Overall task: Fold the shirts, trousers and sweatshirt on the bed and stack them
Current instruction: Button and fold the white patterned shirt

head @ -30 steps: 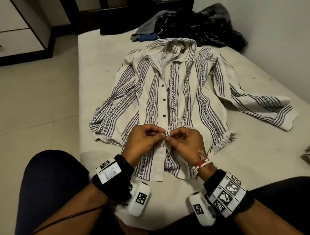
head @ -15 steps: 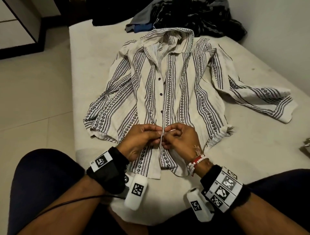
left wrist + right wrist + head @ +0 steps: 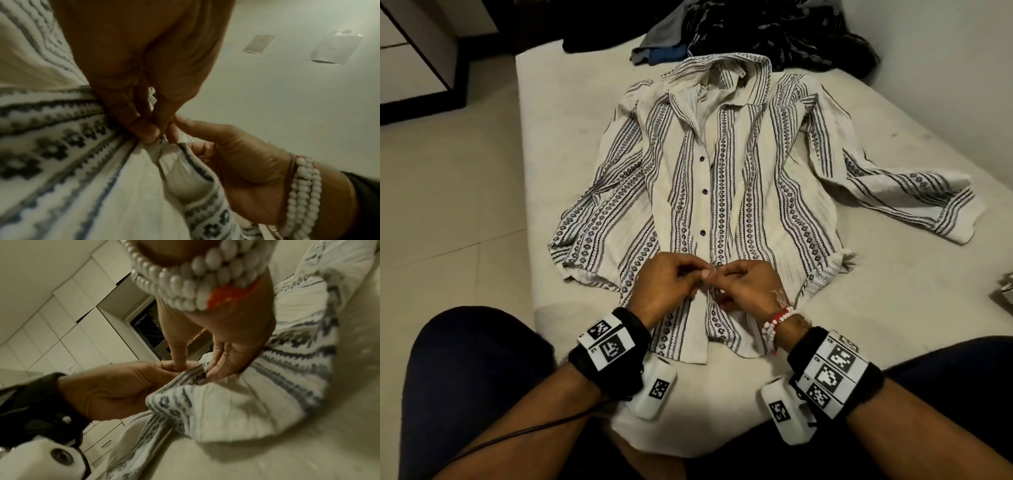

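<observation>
A cream shirt with dark patterned stripes (image 3: 750,178) lies face up on the bed, collar far, sleeves spread to both sides. Three dark buttons above my hands are fastened. My left hand (image 3: 671,287) and right hand (image 3: 743,286) meet at the front opening near the hem. Each pinches one edge of the placket between thumb and fingers. In the left wrist view the left hand (image 3: 156,133) nips the shirt's edge (image 3: 180,170), with the right hand (image 3: 242,162) against it. In the right wrist view the right hand (image 3: 205,369) holds the striped edge (image 3: 185,386) and touches the left hand (image 3: 127,386).
A heap of dark and blue clothes (image 3: 774,31) lies at the bed's far end against the wall. The bed (image 3: 893,325) has bare sheet at the right. Tiled floor (image 3: 448,205) runs along the left, with a cupboard (image 3: 410,51) beyond. My knees flank the bed's near edge.
Both hands have stayed pinched together at the placket, with only small finger movements. The head view has tilted down and closer, so the shirt sits higher in the picture.
</observation>
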